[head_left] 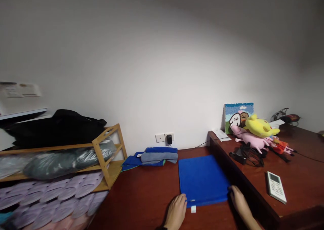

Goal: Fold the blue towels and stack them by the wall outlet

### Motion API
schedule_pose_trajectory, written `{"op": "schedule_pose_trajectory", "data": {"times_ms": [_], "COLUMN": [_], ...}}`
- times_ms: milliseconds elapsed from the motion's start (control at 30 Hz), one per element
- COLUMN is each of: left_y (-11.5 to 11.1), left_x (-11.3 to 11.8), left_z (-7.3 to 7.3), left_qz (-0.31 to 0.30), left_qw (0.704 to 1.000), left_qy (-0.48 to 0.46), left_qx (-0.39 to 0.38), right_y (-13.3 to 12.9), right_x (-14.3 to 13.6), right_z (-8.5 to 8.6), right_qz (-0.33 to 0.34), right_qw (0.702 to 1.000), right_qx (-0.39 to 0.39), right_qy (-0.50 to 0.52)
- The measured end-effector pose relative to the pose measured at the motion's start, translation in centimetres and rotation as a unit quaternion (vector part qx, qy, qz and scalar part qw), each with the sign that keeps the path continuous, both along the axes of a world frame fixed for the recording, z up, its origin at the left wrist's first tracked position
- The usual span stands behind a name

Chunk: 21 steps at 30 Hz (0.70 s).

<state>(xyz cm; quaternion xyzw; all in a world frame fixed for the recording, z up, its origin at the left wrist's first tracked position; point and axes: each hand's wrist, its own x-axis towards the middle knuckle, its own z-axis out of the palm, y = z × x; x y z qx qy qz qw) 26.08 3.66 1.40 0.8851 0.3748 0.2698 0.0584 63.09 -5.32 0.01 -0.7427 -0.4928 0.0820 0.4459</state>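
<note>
Fingers of the left hand are bent at the near left corner of the blue cloth, and those of the right hand are bent at its near right corner. Whether they pinch the cloth, one cannot tell. The cloth lies flat on the red-brown table, its near edge folded, with a white tag sticking out from this edge. To the right, on the higher desk, a white remote control lies near the right hand. Farther are a black cable, a pink plush toy and a yellow one. Beyond the cloth, to the left, other blue and grey cloths lie near the wall, below a plugged black adapter.
</note>
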Motion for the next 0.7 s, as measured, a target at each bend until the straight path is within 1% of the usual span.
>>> {"op": "schedule_pose_trajectory", "data": {"times_ms": [67, 167, 267, 367, 533, 600, 667, 700], "left_y": [-0.1, -0.5, -1.2, -1.6, -1.7, -1.8, -2.2, -2.4], "left_x": [-0.3, -0.5, -0.4, -0.2, 0.1, 0.1, -0.1, -0.4], "left_z": [-0.3, 0.3, 0.8, 0.9, 0.9, 1.2, 1.6, 1.8], "left_qz": [-0.002, -0.008, -0.016, -0.019, 0.012, 0.018, 0.012, 0.005], "left_qw": [0.999, 0.997, 0.998, 0.999, 1.000, 1.000, 1.000, 1.000], "left_qy": [-0.005, -0.009, 0.000, 0.011, 0.022, 0.015, -0.005, -0.017], "left_qx": [0.040, 0.076, 0.060, 0.034, 0.005, -0.007, -0.021, -0.026], "right_y": [0.1, 0.3, 0.2, 0.0, -0.7, -1.2, -1.7, -1.9], "right_x": [0.9, 1.7, 2.0, 2.1, 2.3, 2.6, 2.6, 2.3], "right_z": [-1.5, -2.5, -3.1, -3.6, -4.9, -5.2, -5.0, -4.6], "right_qz": [0.017, 0.010, -0.017, -0.030, 0.010, 0.003, -0.014, -0.016], "right_qw": [0.999, 0.996, 0.995, 0.995, 0.996, 0.996, 0.993, 0.990], "right_qx": [0.041, 0.079, 0.089, 0.088, 0.078, 0.054, 0.020, 0.003], "right_qy": [0.012, 0.034, 0.050, 0.044, -0.031, -0.075, -0.117, -0.141]}}
